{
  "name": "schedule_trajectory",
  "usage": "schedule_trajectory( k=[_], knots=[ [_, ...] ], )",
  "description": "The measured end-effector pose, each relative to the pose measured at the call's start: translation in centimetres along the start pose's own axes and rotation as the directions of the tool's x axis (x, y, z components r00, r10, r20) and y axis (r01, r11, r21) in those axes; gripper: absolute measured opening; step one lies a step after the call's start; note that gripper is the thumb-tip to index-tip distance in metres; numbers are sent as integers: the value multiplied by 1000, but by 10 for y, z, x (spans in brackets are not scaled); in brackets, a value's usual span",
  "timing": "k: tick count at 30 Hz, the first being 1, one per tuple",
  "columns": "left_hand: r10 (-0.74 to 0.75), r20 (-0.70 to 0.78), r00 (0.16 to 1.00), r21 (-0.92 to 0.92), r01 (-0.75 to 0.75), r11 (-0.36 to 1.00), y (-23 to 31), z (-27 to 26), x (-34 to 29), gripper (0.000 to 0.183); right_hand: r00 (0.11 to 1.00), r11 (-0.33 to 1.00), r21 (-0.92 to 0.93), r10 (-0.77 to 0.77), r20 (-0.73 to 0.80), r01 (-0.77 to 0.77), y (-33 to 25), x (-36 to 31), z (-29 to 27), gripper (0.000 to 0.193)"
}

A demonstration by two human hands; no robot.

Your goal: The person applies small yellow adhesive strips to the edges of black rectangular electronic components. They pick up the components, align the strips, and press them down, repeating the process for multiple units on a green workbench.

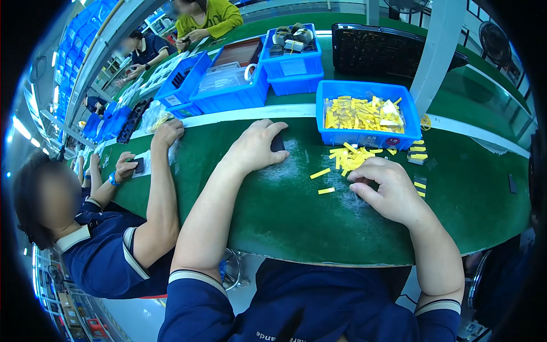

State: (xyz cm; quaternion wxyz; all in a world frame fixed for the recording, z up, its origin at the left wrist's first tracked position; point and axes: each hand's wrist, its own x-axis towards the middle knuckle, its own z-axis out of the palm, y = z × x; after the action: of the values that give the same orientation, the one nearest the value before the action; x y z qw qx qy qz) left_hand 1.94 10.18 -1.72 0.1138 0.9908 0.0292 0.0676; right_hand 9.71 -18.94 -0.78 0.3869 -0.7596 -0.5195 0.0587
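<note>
My left hand [257,147] rests on the green tabletop, its thumb and fingers around a small dark flat rectangular piece [277,143]. To the right, my right hand [388,189] is at the near edge of a loose pile of yellow strips [345,158]. Its fingers are curled toward the thumb, and whatever is between them is hidden. Two single strips lie apart from the pile, a yellow strip [326,191] nearest to me. Beyond the pile, a blue bin [364,137] holds many more yellow strips.
Dark pieces with yellow strips on them [420,185] lie right of my right hand. A dark piece [512,183] lies farther right. Blue bins [231,96] and a black tray [376,51] stand behind. At my left, a co-worker's hand [126,166] holds a dark piece. A grey post [436,62] rises behind.
</note>
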Motion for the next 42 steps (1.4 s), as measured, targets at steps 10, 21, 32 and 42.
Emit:
schedule_trajectory(
  k=[10, 21, 32, 42],
  knots=[
    [-381, -126, 916, 126, 396, 909, -52, -9, -18, 61, 998, 998, -46, -47, 29, 48, -3, -2, 3, 14],
    [-766, -193, 614, 158, 789, 593, -135, -35, -42, 68, 997, 996, -65, -51, 55, 55, -4, -1, 5, 12],
    [-664, -422, 617, 234, 782, 578, -79, -38, -34, 58, 1000, 997, -82, -6, -17, 4, -4, 1, 4, 11],
    [-444, -578, 685, 40, 567, 823, -45, -33, -59, 44, 999, 998, -24, 52, -10, -52, -7, 3, 6, 12]
  ],
)
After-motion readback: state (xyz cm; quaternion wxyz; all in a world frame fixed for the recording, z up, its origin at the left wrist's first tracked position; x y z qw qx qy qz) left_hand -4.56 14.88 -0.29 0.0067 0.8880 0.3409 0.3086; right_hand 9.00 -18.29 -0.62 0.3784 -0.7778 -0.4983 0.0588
